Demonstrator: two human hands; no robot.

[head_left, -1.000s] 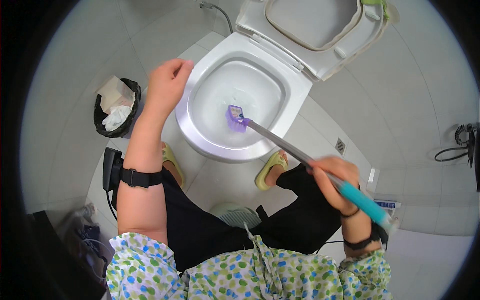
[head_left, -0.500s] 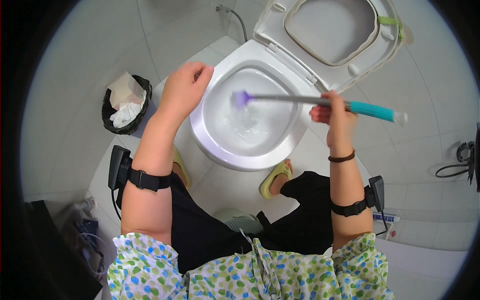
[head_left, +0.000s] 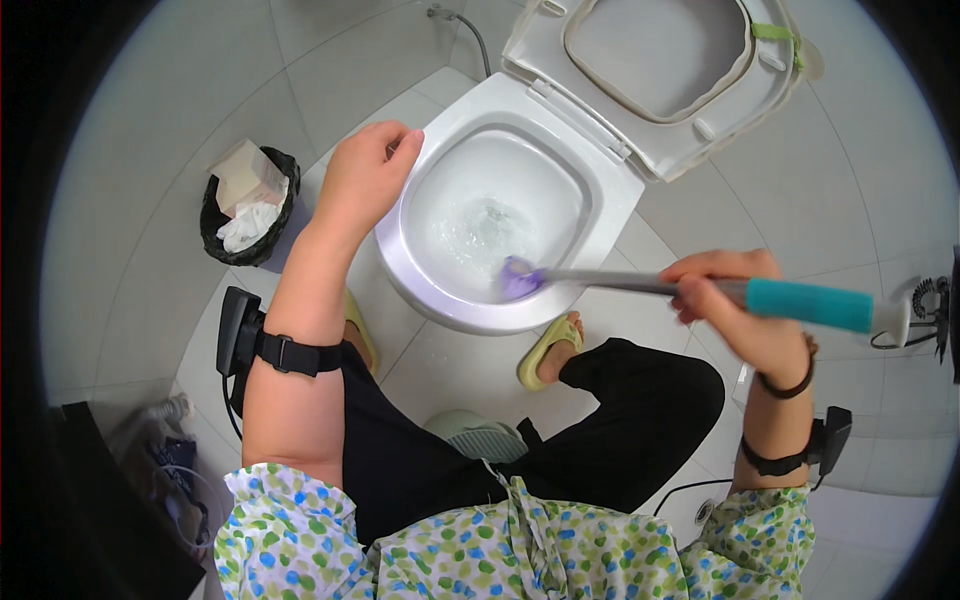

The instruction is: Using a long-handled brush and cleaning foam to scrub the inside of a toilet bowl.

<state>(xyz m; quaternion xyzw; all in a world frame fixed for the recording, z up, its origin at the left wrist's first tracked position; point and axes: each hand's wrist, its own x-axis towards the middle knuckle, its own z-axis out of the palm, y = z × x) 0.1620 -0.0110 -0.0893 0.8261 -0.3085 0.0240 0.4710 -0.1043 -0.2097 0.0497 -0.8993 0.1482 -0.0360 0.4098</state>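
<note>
A toilet brush with a purple head (head_left: 522, 279), a grey shaft and a teal grip (head_left: 808, 304) is held in my right hand (head_left: 735, 300). My fingers wrap the shaft just ahead of the grip. The brush head lies against the inner wall of the white toilet bowl (head_left: 395, 265), at its near right side. Some rippled water (head_left: 487, 228) shows at the bottom of the bowl. My left hand (head_left: 370, 172) hovers by the bowl's left rim, fingers curled in, with nothing showing in it; whether it touches the rim I cannot tell.
The raised toilet seat and lid (head_left: 675, 150) lean back at the upper right. A bin (head_left: 285, 225) lined with a black bag holds a box and crumpled tissue on the left. A hose (head_left: 480, 40) runs behind the toilet. A green ribbed object (head_left: 480, 440) stands between my legs.
My right hand has moved right and toward me, with the brush. The brush head has gone from the middle of the bowl to its near right wall. My left hand has barely moved.
</note>
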